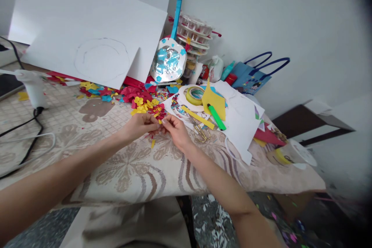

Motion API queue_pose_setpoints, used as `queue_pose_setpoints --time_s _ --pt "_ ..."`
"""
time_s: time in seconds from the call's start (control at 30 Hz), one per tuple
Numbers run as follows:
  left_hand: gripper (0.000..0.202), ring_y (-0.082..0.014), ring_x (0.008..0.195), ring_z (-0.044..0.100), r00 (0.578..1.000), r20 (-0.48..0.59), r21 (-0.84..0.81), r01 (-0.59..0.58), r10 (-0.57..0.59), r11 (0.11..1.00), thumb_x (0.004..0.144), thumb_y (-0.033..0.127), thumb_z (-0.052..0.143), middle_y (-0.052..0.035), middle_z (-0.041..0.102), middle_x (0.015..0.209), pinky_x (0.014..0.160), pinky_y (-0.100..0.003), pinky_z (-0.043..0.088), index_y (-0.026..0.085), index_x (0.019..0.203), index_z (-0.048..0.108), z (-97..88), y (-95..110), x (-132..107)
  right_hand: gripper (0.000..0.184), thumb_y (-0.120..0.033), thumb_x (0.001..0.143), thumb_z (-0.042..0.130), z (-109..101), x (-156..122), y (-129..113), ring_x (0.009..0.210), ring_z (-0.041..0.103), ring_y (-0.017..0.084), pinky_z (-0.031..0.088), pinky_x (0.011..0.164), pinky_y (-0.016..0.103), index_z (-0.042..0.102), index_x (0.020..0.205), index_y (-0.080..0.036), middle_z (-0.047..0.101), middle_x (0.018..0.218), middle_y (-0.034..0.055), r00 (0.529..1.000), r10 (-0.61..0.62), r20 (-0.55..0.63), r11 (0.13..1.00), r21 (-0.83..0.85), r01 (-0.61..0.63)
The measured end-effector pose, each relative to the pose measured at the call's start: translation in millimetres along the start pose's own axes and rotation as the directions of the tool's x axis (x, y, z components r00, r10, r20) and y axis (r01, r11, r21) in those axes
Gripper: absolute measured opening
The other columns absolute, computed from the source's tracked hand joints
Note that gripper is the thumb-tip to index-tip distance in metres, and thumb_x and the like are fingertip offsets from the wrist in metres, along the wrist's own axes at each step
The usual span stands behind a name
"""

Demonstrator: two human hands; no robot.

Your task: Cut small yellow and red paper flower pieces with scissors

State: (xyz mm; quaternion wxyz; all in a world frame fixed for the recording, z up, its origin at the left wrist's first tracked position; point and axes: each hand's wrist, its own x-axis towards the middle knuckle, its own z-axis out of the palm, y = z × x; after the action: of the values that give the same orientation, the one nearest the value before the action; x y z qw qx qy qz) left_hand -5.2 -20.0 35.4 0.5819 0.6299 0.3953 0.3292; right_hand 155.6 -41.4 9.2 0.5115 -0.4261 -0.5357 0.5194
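My left hand (141, 126) and my right hand (176, 130) meet over the tabletop with their fingertips pinched together. Between them shows a small yellow paper piece (160, 122), mostly hidden by the fingers. Just beyond lies a pile of red and yellow paper scraps (157, 111), with yellow paper flowers (140, 104) beside my left hand. A yellow paper strip (152, 144) rests on the cloth below the fingers. Gold-handled scissors (202, 133) lie close to my right hand, near a long yellow strip (198, 117).
A white glue gun (33, 89) with a cord stands at left. White boards (95, 19) lean behind. Right of my hands are a tape roll (194, 95), a green marker (216, 117) and white paper (241, 120). A plastic cup (290, 153) lies near the table's right edge.
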Motion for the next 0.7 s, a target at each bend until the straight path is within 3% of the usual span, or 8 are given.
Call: queue_pose_setpoints --time_s 0.1,0.37,0.6,0.7 --pt "0.015 -0.0134 0.060 0.061 1.000 -0.013 -0.023 0.023 -0.023 0.999 0.067 0.028 0.069 -0.0027 0.066 0.063 0.059 -0.025 0.049 0.014 0.068 0.062 -1.1 -0.7 0.7 0.027 -0.046 0.075 0.060 -2.5 1.1 -1.1 0.055 0.051 0.011 0.043 0.054 0.026 0.052 0.077 -0.020 0.055 0.065 -0.0024 0.999 0.032 0.011 0.999 0.035 -0.032" --pt "0.025 -0.0129 0.061 0.061 0.999 0.011 -0.087 0.033 -0.032 0.996 0.068 0.036 0.071 -0.0030 0.066 0.065 0.062 -0.026 0.050 0.014 0.070 0.061 3.8 2.7 -0.1 0.025 -0.042 0.074 0.063 0.7 0.0 -1.2 0.052 0.046 0.010 0.039 0.052 0.024 0.052 0.073 -0.020 0.051 0.059 -0.0043 0.998 -0.042 -0.057 0.999 0.020 0.043" --pt "0.023 -0.0113 0.062 0.060 0.997 0.068 -0.154 0.033 -0.023 0.988 0.072 0.036 0.069 -0.0029 0.067 0.070 0.062 -0.024 0.049 0.014 0.072 0.061 -2.5 -9.0 4.1 0.028 -0.045 0.075 0.062 0.9 -1.2 -5.8 0.053 0.048 0.009 0.038 0.052 0.023 0.051 0.073 -0.019 0.056 0.063 -0.0031 0.998 0.047 0.032 0.990 0.131 -0.051" --pt "0.021 -0.0114 0.063 0.060 0.997 0.074 -0.164 0.024 -0.012 0.986 0.072 0.033 0.070 -0.0031 0.067 0.069 0.062 -0.023 0.048 0.014 0.071 0.062 -2.5 -8.8 4.0 0.028 -0.044 0.074 0.064 0.1 -1.7 -6.4 0.051 0.046 0.008 0.037 0.050 0.023 0.052 0.072 -0.019 0.054 0.061 -0.0040 0.999 0.026 0.038 0.993 0.114 -0.031"
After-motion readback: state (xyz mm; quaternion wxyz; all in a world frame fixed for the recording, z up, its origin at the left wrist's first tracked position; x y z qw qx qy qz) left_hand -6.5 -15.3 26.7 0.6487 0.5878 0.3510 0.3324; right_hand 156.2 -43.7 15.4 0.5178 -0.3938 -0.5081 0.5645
